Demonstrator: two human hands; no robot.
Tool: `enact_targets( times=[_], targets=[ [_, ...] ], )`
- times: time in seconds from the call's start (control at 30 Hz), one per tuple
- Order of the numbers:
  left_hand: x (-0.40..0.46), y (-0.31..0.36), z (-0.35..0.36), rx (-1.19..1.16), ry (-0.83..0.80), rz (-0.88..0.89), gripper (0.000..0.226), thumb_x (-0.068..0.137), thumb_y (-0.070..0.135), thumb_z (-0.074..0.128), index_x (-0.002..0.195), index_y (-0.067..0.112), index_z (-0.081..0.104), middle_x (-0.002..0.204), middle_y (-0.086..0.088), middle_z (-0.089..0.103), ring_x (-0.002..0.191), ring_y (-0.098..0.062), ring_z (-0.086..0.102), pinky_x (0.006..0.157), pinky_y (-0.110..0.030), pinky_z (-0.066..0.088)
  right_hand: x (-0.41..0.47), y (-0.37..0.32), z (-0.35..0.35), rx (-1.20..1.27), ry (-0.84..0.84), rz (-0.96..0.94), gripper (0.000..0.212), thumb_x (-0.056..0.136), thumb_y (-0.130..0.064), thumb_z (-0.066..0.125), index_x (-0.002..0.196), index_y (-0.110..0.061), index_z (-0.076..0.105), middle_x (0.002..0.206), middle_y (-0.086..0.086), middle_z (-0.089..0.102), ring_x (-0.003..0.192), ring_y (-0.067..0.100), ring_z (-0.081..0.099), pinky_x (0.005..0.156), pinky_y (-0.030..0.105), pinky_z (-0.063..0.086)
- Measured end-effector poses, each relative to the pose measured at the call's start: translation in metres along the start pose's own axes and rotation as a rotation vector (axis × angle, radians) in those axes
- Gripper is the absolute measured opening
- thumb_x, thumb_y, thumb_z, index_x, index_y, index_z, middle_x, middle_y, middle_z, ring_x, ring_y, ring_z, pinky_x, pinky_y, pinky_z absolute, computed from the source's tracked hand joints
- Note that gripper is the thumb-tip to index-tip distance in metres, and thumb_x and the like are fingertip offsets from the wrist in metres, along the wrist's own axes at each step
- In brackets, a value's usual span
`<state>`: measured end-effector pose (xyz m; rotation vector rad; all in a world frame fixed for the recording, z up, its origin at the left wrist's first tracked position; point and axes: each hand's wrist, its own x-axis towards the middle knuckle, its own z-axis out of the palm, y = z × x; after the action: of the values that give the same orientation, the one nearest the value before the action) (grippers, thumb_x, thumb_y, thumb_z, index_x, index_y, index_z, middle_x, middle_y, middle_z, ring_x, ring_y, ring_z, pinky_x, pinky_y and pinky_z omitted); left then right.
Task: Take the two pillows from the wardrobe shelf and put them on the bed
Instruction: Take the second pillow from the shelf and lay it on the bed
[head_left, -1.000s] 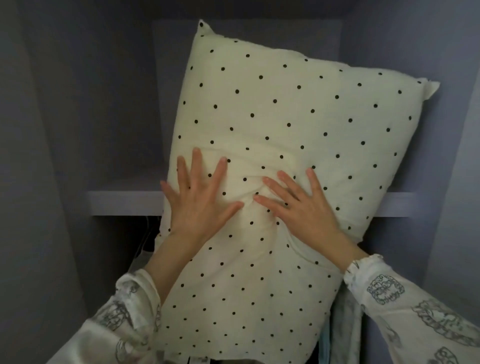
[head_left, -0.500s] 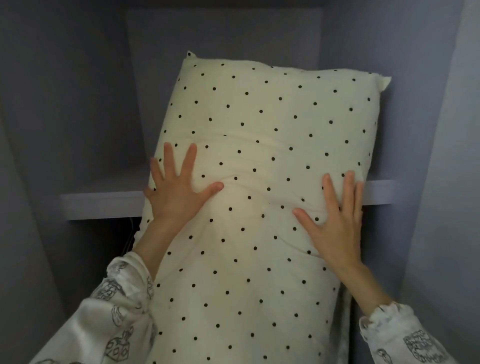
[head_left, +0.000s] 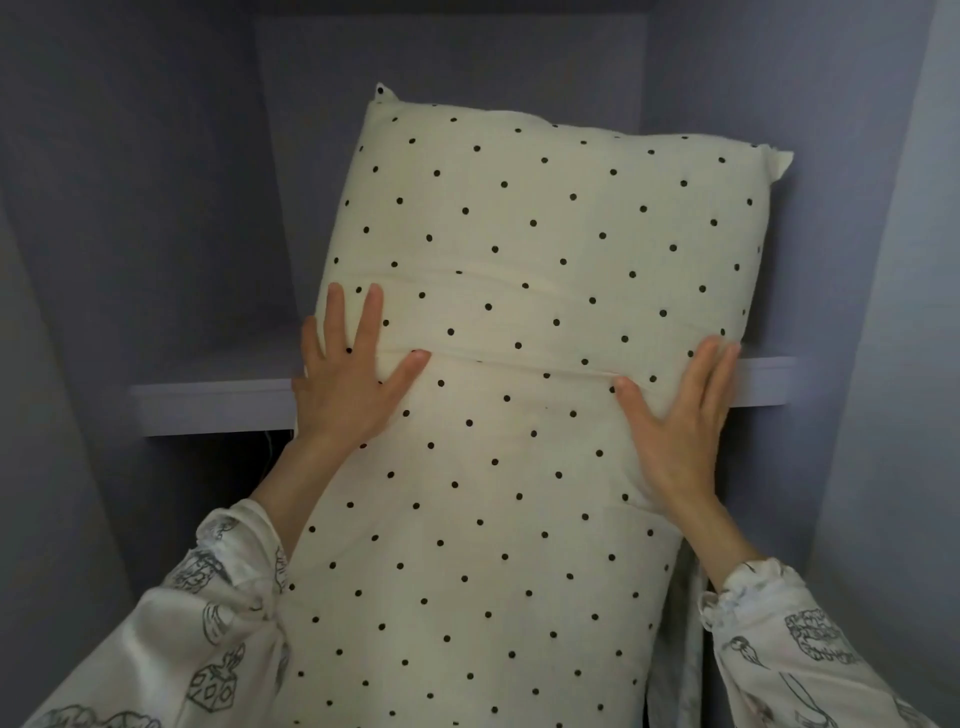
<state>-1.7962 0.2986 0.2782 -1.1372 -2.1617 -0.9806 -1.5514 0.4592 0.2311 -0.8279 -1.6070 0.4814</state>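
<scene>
I'm pressing my left hand (head_left: 349, 384) and right hand (head_left: 680, 431), both spread flat, against the polka-dot pillow (head_left: 519, 364) leaning over the wardrobe shelf (head_left: 208, 402).

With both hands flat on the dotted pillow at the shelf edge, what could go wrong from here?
1. Both the left hand and the right hand lie open on the pillow and do not grip it, so it may slide down between them.
2. The pillow leans over the shelf edge, its lower part hanging below; it may tip forward onto the person.
3. Something pale hangs below the shelf by the right sleeve; the pillow may catch on it.
</scene>
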Motion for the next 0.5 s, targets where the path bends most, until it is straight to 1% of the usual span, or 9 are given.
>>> enact_targets(
  times=[0.07, 0.1, 0.17, 0.2, 0.27, 0.33, 0.43, 0.5],
  targets=[
    [0.001, 0.0, -0.003, -0.017, -0.008, -0.035, 0.089, 0.067, 0.085, 0.025, 0.139, 0.051, -0.014, 0.157, 0.01, -0.016, 0.144, -0.03, -0.001, 0.105, -0.063, 0.026, 0.007, -0.001, -0.002, 0.137, 0.019, 0.173, 0.118, 0.068, -0.061, 0.068, 0.148, -0.019, -0.007, 0.159, 0.003, -0.006, 0.145, 0.018, -0.003, 0.116, 0.032, 0.004],
    [0.002, 0.0, -0.005, -0.046, -0.018, -0.071, 0.094, 0.065, 0.086, 0.03, 0.139, 0.049, -0.014, 0.157, 0.009, -0.014, 0.143, -0.03, 0.002, 0.106, -0.061, 0.026, 0.011, -0.001, -0.003, 0.182, 0.021, 0.247, 0.123, 0.062, -0.062, 0.072, 0.148, -0.02, -0.005, 0.158, 0.003, 0.001, 0.145, 0.02, 0.006, 0.115, 0.034, 0.01],
    [0.006, -0.001, -0.008, -0.146, -0.065, -0.173, 0.106, 0.06, 0.086, 0.044, 0.139, 0.049, -0.016, 0.158, 0.005, -0.008, 0.143, -0.031, 0.008, 0.108, -0.058, 0.024, 0.016, -0.001, -0.005, 0.221, 0.014, 0.345, 0.126, 0.055, -0.062, 0.077, 0.148, -0.023, 0.001, 0.155, 0.006, 0.016, 0.14, 0.026, 0.02, 0.111, 0.04, 0.021],
    [0.008, -0.002, -0.01, -0.201, -0.094, -0.22, 0.112, 0.056, 0.085, 0.05, 0.138, 0.049, -0.017, 0.157, 0.001, -0.002, 0.142, -0.032, 0.012, 0.108, -0.057, 0.024, 0.018, -0.001, -0.005, 0.238, 0.006, 0.379, 0.125, 0.053, -0.061, 0.079, 0.147, -0.025, 0.005, 0.152, 0.008, 0.022, 0.138, 0.028, 0.026, 0.108, 0.041, 0.026],
    [0.012, -0.003, -0.014, -0.264, -0.133, -0.281, 0.12, 0.05, 0.085, 0.056, 0.137, 0.05, -0.017, 0.152, -0.005, 0.014, 0.137, -0.034, 0.025, 0.106, -0.054, 0.029, 0.021, 0.0, -0.008, 0.298, -0.019, 0.423, 0.12, 0.048, -0.059, 0.081, 0.144, -0.027, 0.016, 0.144, 0.007, 0.035, 0.129, 0.028, 0.037, 0.101, 0.038, 0.033],
    [0.013, -0.006, -0.018, -0.292, -0.137, -0.298, 0.121, 0.048, 0.084, 0.058, 0.138, 0.048, -0.013, 0.148, -0.007, 0.025, 0.131, -0.034, 0.035, 0.102, -0.051, 0.033, 0.024, 0.001, -0.011, 0.357, -0.055, 0.44, 0.117, 0.045, -0.057, 0.083, 0.14, -0.026, 0.021, 0.137, 0.004, 0.042, 0.122, 0.025, 0.043, 0.098, 0.036, 0.037],
    [0.011, -0.009, -0.018, -0.393, -0.119, -0.28, 0.124, 0.047, 0.078, 0.066, 0.142, 0.041, -0.004, 0.151, -0.005, 0.026, 0.134, -0.031, 0.033, 0.107, -0.051, 0.031, 0.023, 0.003, -0.014, 0.424, -0.083, 0.417, 0.12, 0.044, -0.053, 0.086, 0.141, -0.025, 0.021, 0.136, 0.0, 0.042, 0.121, 0.02, 0.044, 0.1, 0.036, 0.038],
    [0.009, -0.01, -0.018, -0.47, -0.096, -0.266, 0.125, 0.046, 0.072, 0.072, 0.144, 0.037, 0.001, 0.152, -0.001, 0.025, 0.136, -0.028, 0.031, 0.109, -0.05, 0.029, 0.02, 0.0, -0.017, 0.47, -0.077, 0.389, 0.118, 0.043, -0.049, 0.087, 0.139, -0.022, 0.027, 0.135, 0.001, 0.046, 0.123, 0.02, 0.045, 0.105, 0.041, 0.038]
  ],
)
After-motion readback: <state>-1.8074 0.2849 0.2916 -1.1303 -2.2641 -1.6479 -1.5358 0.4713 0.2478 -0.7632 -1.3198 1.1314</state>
